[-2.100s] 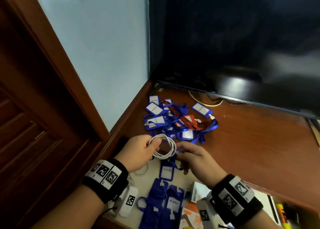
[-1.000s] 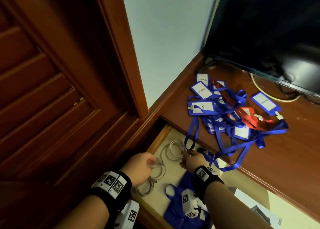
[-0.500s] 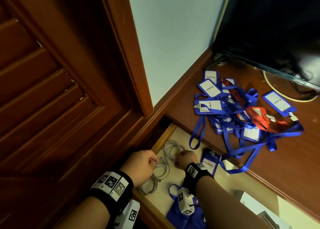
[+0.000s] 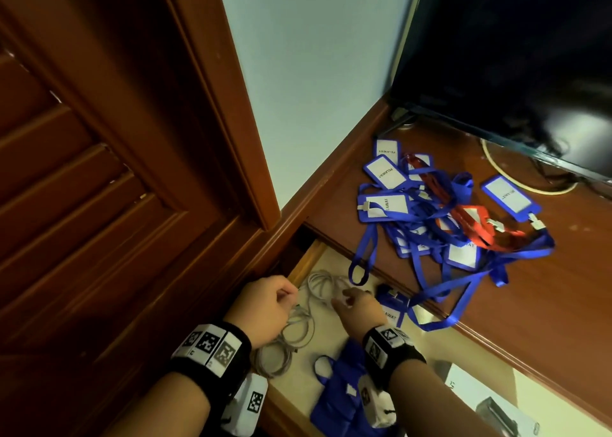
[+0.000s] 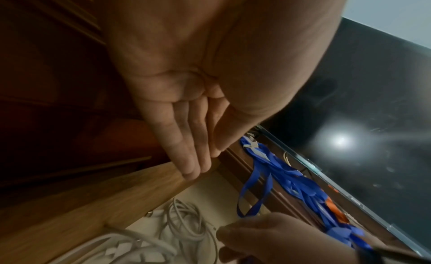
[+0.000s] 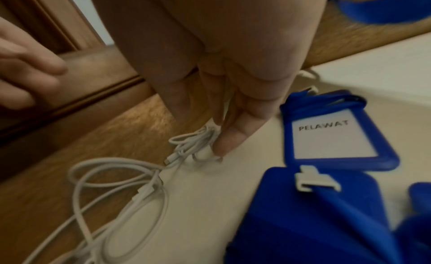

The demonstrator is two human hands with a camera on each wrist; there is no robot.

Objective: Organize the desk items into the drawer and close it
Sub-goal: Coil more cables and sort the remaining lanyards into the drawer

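The drawer is pulled out under the desk edge. A coiled white cable lies in its far left corner, and my right hand pinches it against the drawer floor. A second, looser white cable lies beside it. My left hand hovers over the drawer's left wall with straight fingers and holds nothing. A tangle of blue and red badge holders with lanyards sits on the desk. One lanyard loop hangs into the drawer.
More blue badge holders and one marked PELAWAT lie in the drawer, with a white box further right. A dark TV screen stands behind the desk pile. A wooden door closes off the left.
Both hands have brought the coiled cable from above the desk down into the drawer's far left corner. My left hand has come off it; my view has swung left.
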